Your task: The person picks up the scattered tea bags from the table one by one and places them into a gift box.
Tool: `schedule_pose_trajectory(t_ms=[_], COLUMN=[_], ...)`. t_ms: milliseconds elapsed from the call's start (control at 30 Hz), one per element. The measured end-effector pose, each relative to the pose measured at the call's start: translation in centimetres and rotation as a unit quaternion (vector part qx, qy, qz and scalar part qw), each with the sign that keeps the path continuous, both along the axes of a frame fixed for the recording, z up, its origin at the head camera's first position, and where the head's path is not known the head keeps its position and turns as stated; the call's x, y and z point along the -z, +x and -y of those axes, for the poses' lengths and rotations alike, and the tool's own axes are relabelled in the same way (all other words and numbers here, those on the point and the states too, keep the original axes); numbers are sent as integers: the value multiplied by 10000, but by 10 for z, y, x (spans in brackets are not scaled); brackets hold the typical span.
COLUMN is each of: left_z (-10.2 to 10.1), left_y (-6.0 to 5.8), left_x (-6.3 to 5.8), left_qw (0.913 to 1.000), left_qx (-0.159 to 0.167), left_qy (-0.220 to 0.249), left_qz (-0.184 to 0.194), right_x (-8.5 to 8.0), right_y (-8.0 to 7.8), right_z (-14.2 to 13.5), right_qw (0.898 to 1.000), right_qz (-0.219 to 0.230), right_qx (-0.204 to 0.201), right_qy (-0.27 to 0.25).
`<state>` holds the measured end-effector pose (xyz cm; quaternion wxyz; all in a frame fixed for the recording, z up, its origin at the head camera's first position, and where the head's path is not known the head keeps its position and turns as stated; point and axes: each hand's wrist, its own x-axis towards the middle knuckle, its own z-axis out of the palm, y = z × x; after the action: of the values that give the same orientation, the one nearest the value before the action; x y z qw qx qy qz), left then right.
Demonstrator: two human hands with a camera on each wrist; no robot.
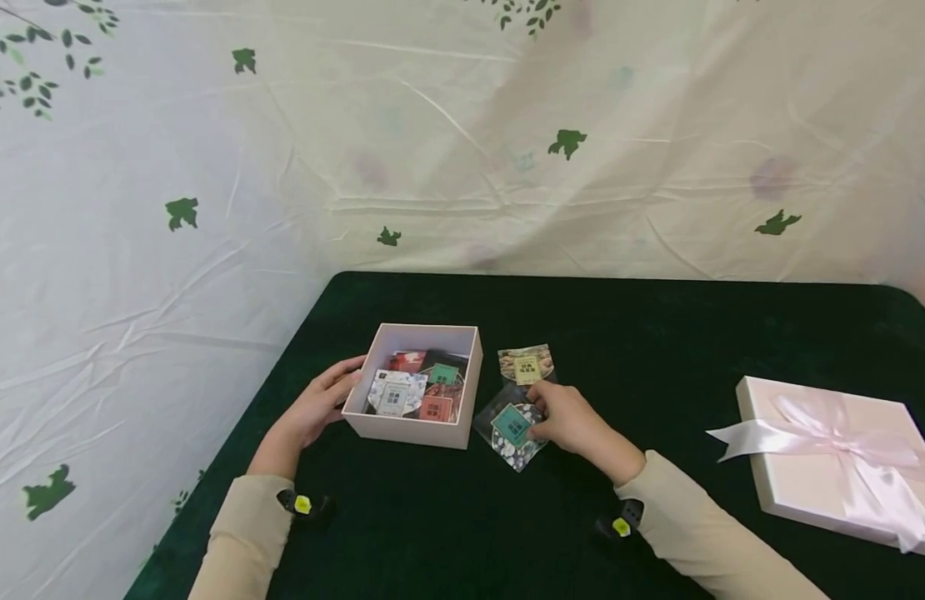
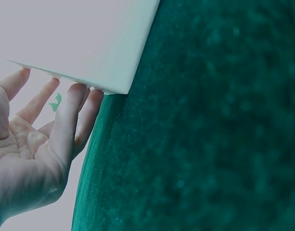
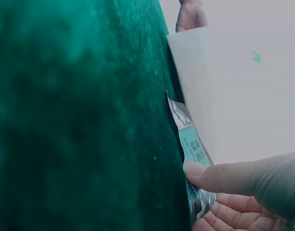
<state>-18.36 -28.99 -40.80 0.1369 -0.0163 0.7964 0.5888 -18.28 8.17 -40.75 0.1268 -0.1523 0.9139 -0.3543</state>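
Observation:
An open pale pink box (image 1: 413, 429) sits left of centre, holding several printed packets, among them a white one (image 1: 393, 395). My left hand (image 1: 318, 402) is at the box's left wall. In the left wrist view its fairly straight fingertips touch the box wall (image 2: 90, 43). To the right of the box, my right hand (image 1: 575, 421) pinches a dark flat packet with a teal label (image 1: 512, 425). The right wrist view shows the thumb (image 3: 198, 173) on the packet's face and the other fingers at its edge. A packet with a yellow label (image 1: 527, 367) lies just behind, partly overlapped.
A pale pink lid (image 1: 800, 417) with a satin ribbon bow (image 1: 845, 446) lies at the far right. Dark green cloth (image 1: 447, 517) covers the table. Behind it and to the left hangs a white curtain (image 1: 447, 167) with green leaf prints.

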Motion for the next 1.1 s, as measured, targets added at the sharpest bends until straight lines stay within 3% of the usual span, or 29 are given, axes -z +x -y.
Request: schedule_pose_trajectory(t_ms=[400, 700, 933, 1100], left_z=[2, 0, 0, 0], left_y=[1, -2, -2, 2], left_x=[0, 2, 2, -1], left_qw=[10000, 10000, 10000, 10000], left_qx=[9, 52, 9, -2], left_qy=[82, 75, 79, 55], left_qz=[-18, -5, 46, -1], right_x=[-9, -10, -13, -23], right_y=[-6, -10, -11, -13], right_z=[-10, -26, -36, -42], right_qw=[9993, 9897, 9815, 9778], right_qz=[337, 1107, 1219, 1203], right_qx=[-151, -353, -641, -519], right_qy=[-104, -830, -1330, -1633])
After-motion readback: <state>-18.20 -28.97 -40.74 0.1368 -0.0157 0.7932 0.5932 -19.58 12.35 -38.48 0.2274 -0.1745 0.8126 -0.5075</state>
